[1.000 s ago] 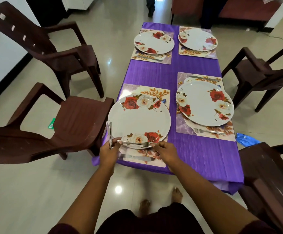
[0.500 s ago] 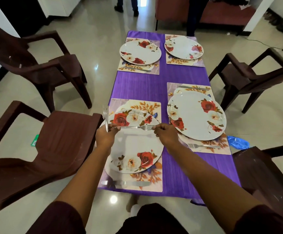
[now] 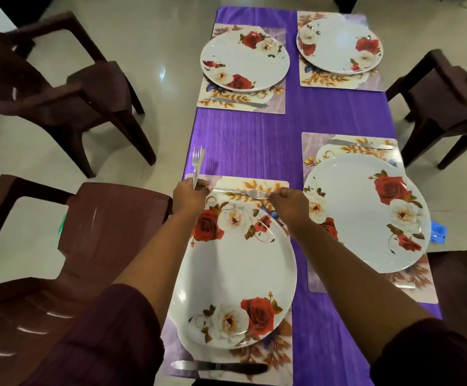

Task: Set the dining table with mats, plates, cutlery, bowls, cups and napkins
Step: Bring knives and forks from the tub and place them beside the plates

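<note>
Several floral mats with white rose plates lie on the purple tablecloth. My left hand grips upright spare forks and also touches the handle end of one fork. That fork lies level over the far edge of the near left mat, just beyond the near left plate. My right hand pinches its tines. A knife lies on the mat's near edge.
Dark brown plastic chairs stand at the left, near left and right. Knives lie on the far left mat and the near right mat. A blue object lies on the floor at right.
Both hands carried the single fork from the near edge of the plate, across it, to the far edge of the mat. The camera moved closer over the table.
</note>
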`<state>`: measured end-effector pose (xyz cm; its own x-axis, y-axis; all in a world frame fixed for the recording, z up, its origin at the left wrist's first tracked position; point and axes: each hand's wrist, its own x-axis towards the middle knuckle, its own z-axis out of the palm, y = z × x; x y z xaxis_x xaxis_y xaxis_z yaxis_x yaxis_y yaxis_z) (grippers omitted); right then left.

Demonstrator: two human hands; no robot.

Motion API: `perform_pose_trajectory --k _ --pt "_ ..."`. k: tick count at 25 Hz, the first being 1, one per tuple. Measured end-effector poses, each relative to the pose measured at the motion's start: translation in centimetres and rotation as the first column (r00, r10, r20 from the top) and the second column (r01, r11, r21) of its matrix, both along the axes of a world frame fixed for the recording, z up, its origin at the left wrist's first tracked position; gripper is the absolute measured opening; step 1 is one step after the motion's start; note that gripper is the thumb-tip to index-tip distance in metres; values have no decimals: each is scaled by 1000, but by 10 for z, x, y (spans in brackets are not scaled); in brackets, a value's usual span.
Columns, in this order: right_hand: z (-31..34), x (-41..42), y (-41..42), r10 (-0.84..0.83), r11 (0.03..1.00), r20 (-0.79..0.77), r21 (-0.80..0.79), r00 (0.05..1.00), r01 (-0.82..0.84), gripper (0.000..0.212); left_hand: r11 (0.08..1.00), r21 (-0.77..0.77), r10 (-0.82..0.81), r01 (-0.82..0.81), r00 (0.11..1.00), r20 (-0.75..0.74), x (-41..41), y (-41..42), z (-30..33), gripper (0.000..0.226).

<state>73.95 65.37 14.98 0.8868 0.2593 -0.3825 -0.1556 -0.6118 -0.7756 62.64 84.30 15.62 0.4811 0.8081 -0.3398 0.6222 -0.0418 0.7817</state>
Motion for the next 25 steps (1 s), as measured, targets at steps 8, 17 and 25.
perform_pose_trajectory --k 8,17,25 --pt "-20 14 16 189 971 139 -173 972 -164 26 998 -6 -55 55 995 -83 13 14 -20 10" --pt "-26 22 20 329 916 158 -292 931 -274 27 999 32 -35 41 988 -152 22 10 -20 16" --pt "-30 25 21 371 892 165 -338 914 -301 27 999 5 46 -46 987 -153 26 3 -20 21"
